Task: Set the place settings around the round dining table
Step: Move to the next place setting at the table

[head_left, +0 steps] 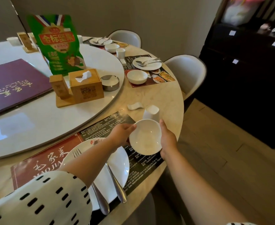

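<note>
Both hands hold a small white bowl (145,137) just above the near paper placemat (101,125). My left hand (122,133) grips its left rim and my right hand (167,138) its right rim. A white plate (117,161) lies on the mat beneath my left forearm, with a fork (78,153) and another utensil's handle (117,184) across it. Beyond the bowl stand an upturned white cup (152,112) and a white chopstick rest (134,106) on the round marble table (162,93).
A white lazy Susan (52,117) carries a wooden tissue box (85,85), a green snack bag (59,44), a metal ashtray (110,82) and a purple menu (12,83). Two further set places (147,63) lie along the far edge. White chairs (190,72) and a dark cabinet (247,70) stand at the right.
</note>
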`<state>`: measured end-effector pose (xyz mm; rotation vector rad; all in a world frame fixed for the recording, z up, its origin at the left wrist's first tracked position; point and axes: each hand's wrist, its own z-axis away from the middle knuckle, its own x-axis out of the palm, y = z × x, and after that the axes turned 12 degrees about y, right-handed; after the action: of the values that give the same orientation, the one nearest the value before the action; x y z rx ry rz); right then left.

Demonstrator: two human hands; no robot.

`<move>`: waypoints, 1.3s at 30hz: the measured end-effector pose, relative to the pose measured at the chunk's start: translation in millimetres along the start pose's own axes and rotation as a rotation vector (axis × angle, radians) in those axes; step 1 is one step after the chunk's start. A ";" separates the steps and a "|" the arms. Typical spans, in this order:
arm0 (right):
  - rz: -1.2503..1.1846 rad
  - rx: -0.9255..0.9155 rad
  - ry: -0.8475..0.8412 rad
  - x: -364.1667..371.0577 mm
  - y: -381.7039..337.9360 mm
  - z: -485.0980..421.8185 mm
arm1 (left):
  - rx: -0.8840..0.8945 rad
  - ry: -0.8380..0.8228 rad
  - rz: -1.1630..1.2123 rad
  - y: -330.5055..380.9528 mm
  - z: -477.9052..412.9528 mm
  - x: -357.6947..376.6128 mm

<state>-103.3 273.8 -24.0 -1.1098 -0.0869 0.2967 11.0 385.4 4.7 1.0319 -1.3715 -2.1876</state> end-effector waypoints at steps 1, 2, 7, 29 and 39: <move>-0.009 -0.040 0.037 1.6 1.0 1.0 | -0.009 0.010 -0.021 -0.2 -1.8 0.8; -0.015 -0.082 0.067 3.5 2.2 1.3 | -0.021 0.017 -0.040 -1.2 -4.2 1.3; 0.046 -0.203 0.135 8.5 6.9 -0.6 | -0.061 0.002 -0.079 -4.5 -11.8 2.3; 0.228 -0.619 -0.140 18.4 25.5 80.0 | -0.205 0.476 0.218 -28.6 72.6 -124.3; 0.567 -0.731 -0.231 51.2 54.3 95.6 | -0.440 0.761 0.364 -111.3 124.8 -214.9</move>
<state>-85.4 393.4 -33.9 -1.8165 -0.0855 0.9539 71.0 650.4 23.2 1.1475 -0.6290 -1.4808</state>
